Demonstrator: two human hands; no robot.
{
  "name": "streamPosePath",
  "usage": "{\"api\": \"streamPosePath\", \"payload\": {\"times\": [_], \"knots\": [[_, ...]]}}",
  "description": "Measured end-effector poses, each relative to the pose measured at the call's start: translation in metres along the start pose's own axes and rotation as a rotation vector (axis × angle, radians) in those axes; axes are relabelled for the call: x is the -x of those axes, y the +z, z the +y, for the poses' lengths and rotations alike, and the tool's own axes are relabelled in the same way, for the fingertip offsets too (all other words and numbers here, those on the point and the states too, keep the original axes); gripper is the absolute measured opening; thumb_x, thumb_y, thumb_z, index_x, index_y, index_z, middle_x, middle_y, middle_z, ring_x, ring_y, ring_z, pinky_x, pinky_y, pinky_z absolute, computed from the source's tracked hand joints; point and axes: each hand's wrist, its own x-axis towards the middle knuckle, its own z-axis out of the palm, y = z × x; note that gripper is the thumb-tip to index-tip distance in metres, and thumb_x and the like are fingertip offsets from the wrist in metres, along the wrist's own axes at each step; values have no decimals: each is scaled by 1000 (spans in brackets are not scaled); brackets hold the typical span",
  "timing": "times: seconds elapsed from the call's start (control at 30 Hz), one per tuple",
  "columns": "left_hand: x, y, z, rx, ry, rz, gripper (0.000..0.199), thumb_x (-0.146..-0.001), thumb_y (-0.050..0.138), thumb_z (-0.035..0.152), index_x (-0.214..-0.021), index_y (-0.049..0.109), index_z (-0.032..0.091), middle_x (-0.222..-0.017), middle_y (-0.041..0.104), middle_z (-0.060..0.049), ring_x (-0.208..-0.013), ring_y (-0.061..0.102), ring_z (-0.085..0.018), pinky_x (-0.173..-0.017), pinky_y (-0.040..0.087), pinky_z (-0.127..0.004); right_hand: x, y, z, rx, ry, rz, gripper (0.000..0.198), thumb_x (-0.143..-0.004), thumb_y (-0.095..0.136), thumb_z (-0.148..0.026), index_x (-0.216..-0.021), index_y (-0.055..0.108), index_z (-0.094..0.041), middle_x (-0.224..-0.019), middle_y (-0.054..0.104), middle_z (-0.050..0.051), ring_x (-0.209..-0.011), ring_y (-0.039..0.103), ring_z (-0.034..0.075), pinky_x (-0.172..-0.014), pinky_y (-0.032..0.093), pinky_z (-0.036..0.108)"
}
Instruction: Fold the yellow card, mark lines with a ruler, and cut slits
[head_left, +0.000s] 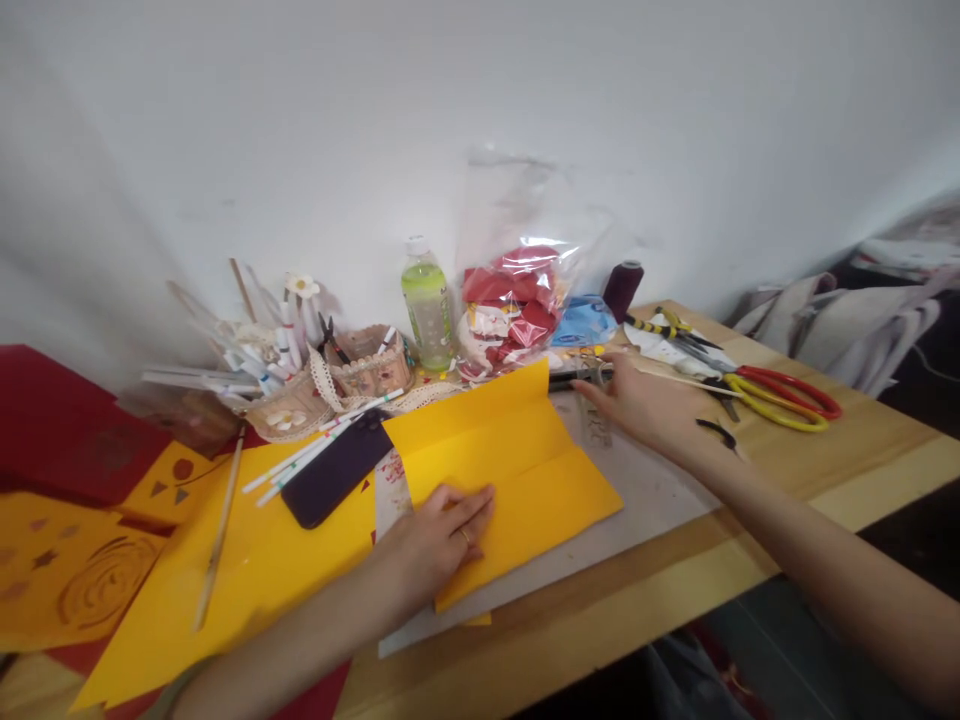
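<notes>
Beneath my left hand (450, 530) lies a folded sheet of yellow paper (517, 450), its far edge raised along a crease. The fingers of that hand rest flat on the sheet, near its left side. My right hand (634, 400) reaches past the paper's far right corner, thumb and fingers apart. It is over a dark, narrow object (564, 380) and the top of a clear ruler (595, 425); blur hides any contact. Under the folded sheet is a greyish-white board or sheet (652, 500).
Left of the paper are a dark phone (337, 470), white markers (300, 462), a wooden stick (217, 540) and larger yellow paper (262, 560). Behind stand a basket (375, 372), a green bottle (426, 310) and a clear bag (514, 300). Red-and-yellow-handled scissors (787, 400) lie right.
</notes>
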Motion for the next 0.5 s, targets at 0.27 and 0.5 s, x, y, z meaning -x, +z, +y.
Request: {"api": "streamPosePath", "payload": {"times": [0.27, 0.5], "knots": [[-2, -6, -1, 15, 32, 16, 40, -93, 44, 26, -130, 41, 12, -129, 53, -11, -100, 52, -20, -79, 50, -33, -17, 15, 1, 93, -47, -75, 35, -88, 51, -41, -111, 55, -15, -106, 60, 7, -91, 59, 19, -78, 48, 41], [-1, -3, -1, 10, 18, 21, 38, -93, 45, 26, -128, 43, 12, -130, 52, -11, -103, 50, -21, -83, 49, -34, -11, 10, 15, 73, -113, -82, 28, -88, 52, -35, -109, 56, -16, -111, 58, 7, -94, 58, 19, -79, 49, 41]]}}
